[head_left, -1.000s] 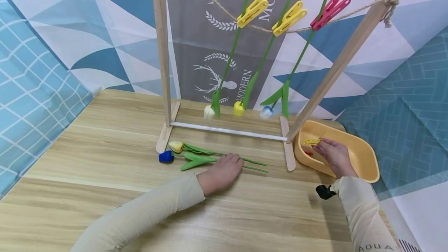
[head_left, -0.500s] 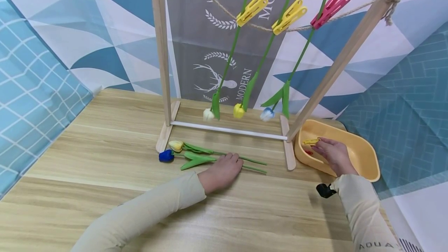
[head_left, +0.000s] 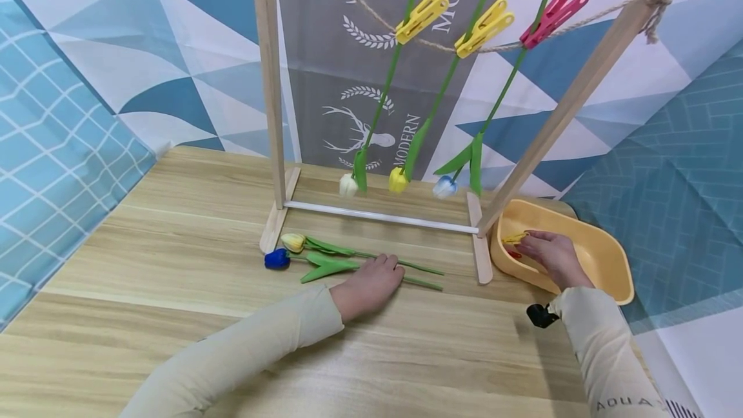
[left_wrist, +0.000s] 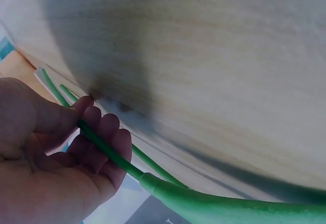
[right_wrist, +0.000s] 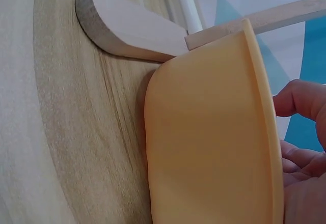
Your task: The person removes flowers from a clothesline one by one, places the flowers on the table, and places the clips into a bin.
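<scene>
So the left hand (head_left: 371, 282) is low over the table, thumb and fingers pinching a thin green stem. From above the fingers hide that stretch, but it lines up with the blue tulip (head_left: 277, 258), lying with its bloom to the left. A pale yellow tulip (head_left: 293, 242) lies on its far side; its stem runs behind the fingertips and I can't tell if they touch. The left wrist view cuts off both blooms.

Over on the right, the right hand (head_left: 554, 258) reaches into the orange tub (head_left: 609, 269) and pinches a yellow clothespin (head_left: 515, 238) between thumb and fingers, clip partly covered. The right wrist view is no help: the tub wall blocks the clip and part of the hand. Something small and red (head_left: 513, 254) sits in the tub below, mostly hidden, maybe another clip.

Far side: three tulips (head_left: 398, 179) hang bloom-down from a rope (head_left: 499, 48), two with yellow clips (head_left: 484, 28), the right one with a pinkish-red clip (head_left: 554, 15). The wooden frame's (head_left: 269, 82) left post is cut off up top.
</scene>
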Demonstrator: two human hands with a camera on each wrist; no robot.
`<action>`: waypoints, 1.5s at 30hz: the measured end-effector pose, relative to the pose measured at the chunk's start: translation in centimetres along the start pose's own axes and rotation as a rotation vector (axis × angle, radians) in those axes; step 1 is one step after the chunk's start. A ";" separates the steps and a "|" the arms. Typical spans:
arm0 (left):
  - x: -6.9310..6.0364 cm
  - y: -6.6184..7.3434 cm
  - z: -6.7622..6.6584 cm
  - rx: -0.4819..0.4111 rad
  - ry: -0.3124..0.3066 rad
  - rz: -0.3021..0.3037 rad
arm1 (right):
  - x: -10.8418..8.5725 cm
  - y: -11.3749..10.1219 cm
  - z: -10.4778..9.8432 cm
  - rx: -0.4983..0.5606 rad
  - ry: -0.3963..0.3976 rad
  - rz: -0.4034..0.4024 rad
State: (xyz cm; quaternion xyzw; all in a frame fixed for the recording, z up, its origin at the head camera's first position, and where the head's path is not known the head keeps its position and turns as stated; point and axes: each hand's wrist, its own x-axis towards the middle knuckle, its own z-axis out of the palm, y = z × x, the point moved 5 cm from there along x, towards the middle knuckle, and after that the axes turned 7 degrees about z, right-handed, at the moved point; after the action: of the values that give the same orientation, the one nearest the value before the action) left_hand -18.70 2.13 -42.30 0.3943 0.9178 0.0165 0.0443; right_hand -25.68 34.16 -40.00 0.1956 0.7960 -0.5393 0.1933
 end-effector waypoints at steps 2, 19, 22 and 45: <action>0.0 0.0 0.0 0.006 0.000 0.001 | 0.2 0.0 0.0 -0.004 0.000 0.004; 0.1 0.1 -0.3 0.036 0.000 0.007 | 0.9 0.2 0.0 -0.118 0.018 -0.005; 0.1 0.1 -0.2 0.034 -0.001 0.006 | 1.0 0.3 -0.1 -0.167 0.016 -0.010; 0.1 0.0 -0.1 -0.008 0.012 -0.022 | 1.7 1.0 -1.5 -0.394 0.007 0.031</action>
State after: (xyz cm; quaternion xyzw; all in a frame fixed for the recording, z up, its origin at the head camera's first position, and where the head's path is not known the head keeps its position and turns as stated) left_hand -18.83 2.19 -42.17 0.3839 0.9222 0.0218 0.0405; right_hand -26.74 36.14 -41.17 0.1681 0.8836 -0.3693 0.2336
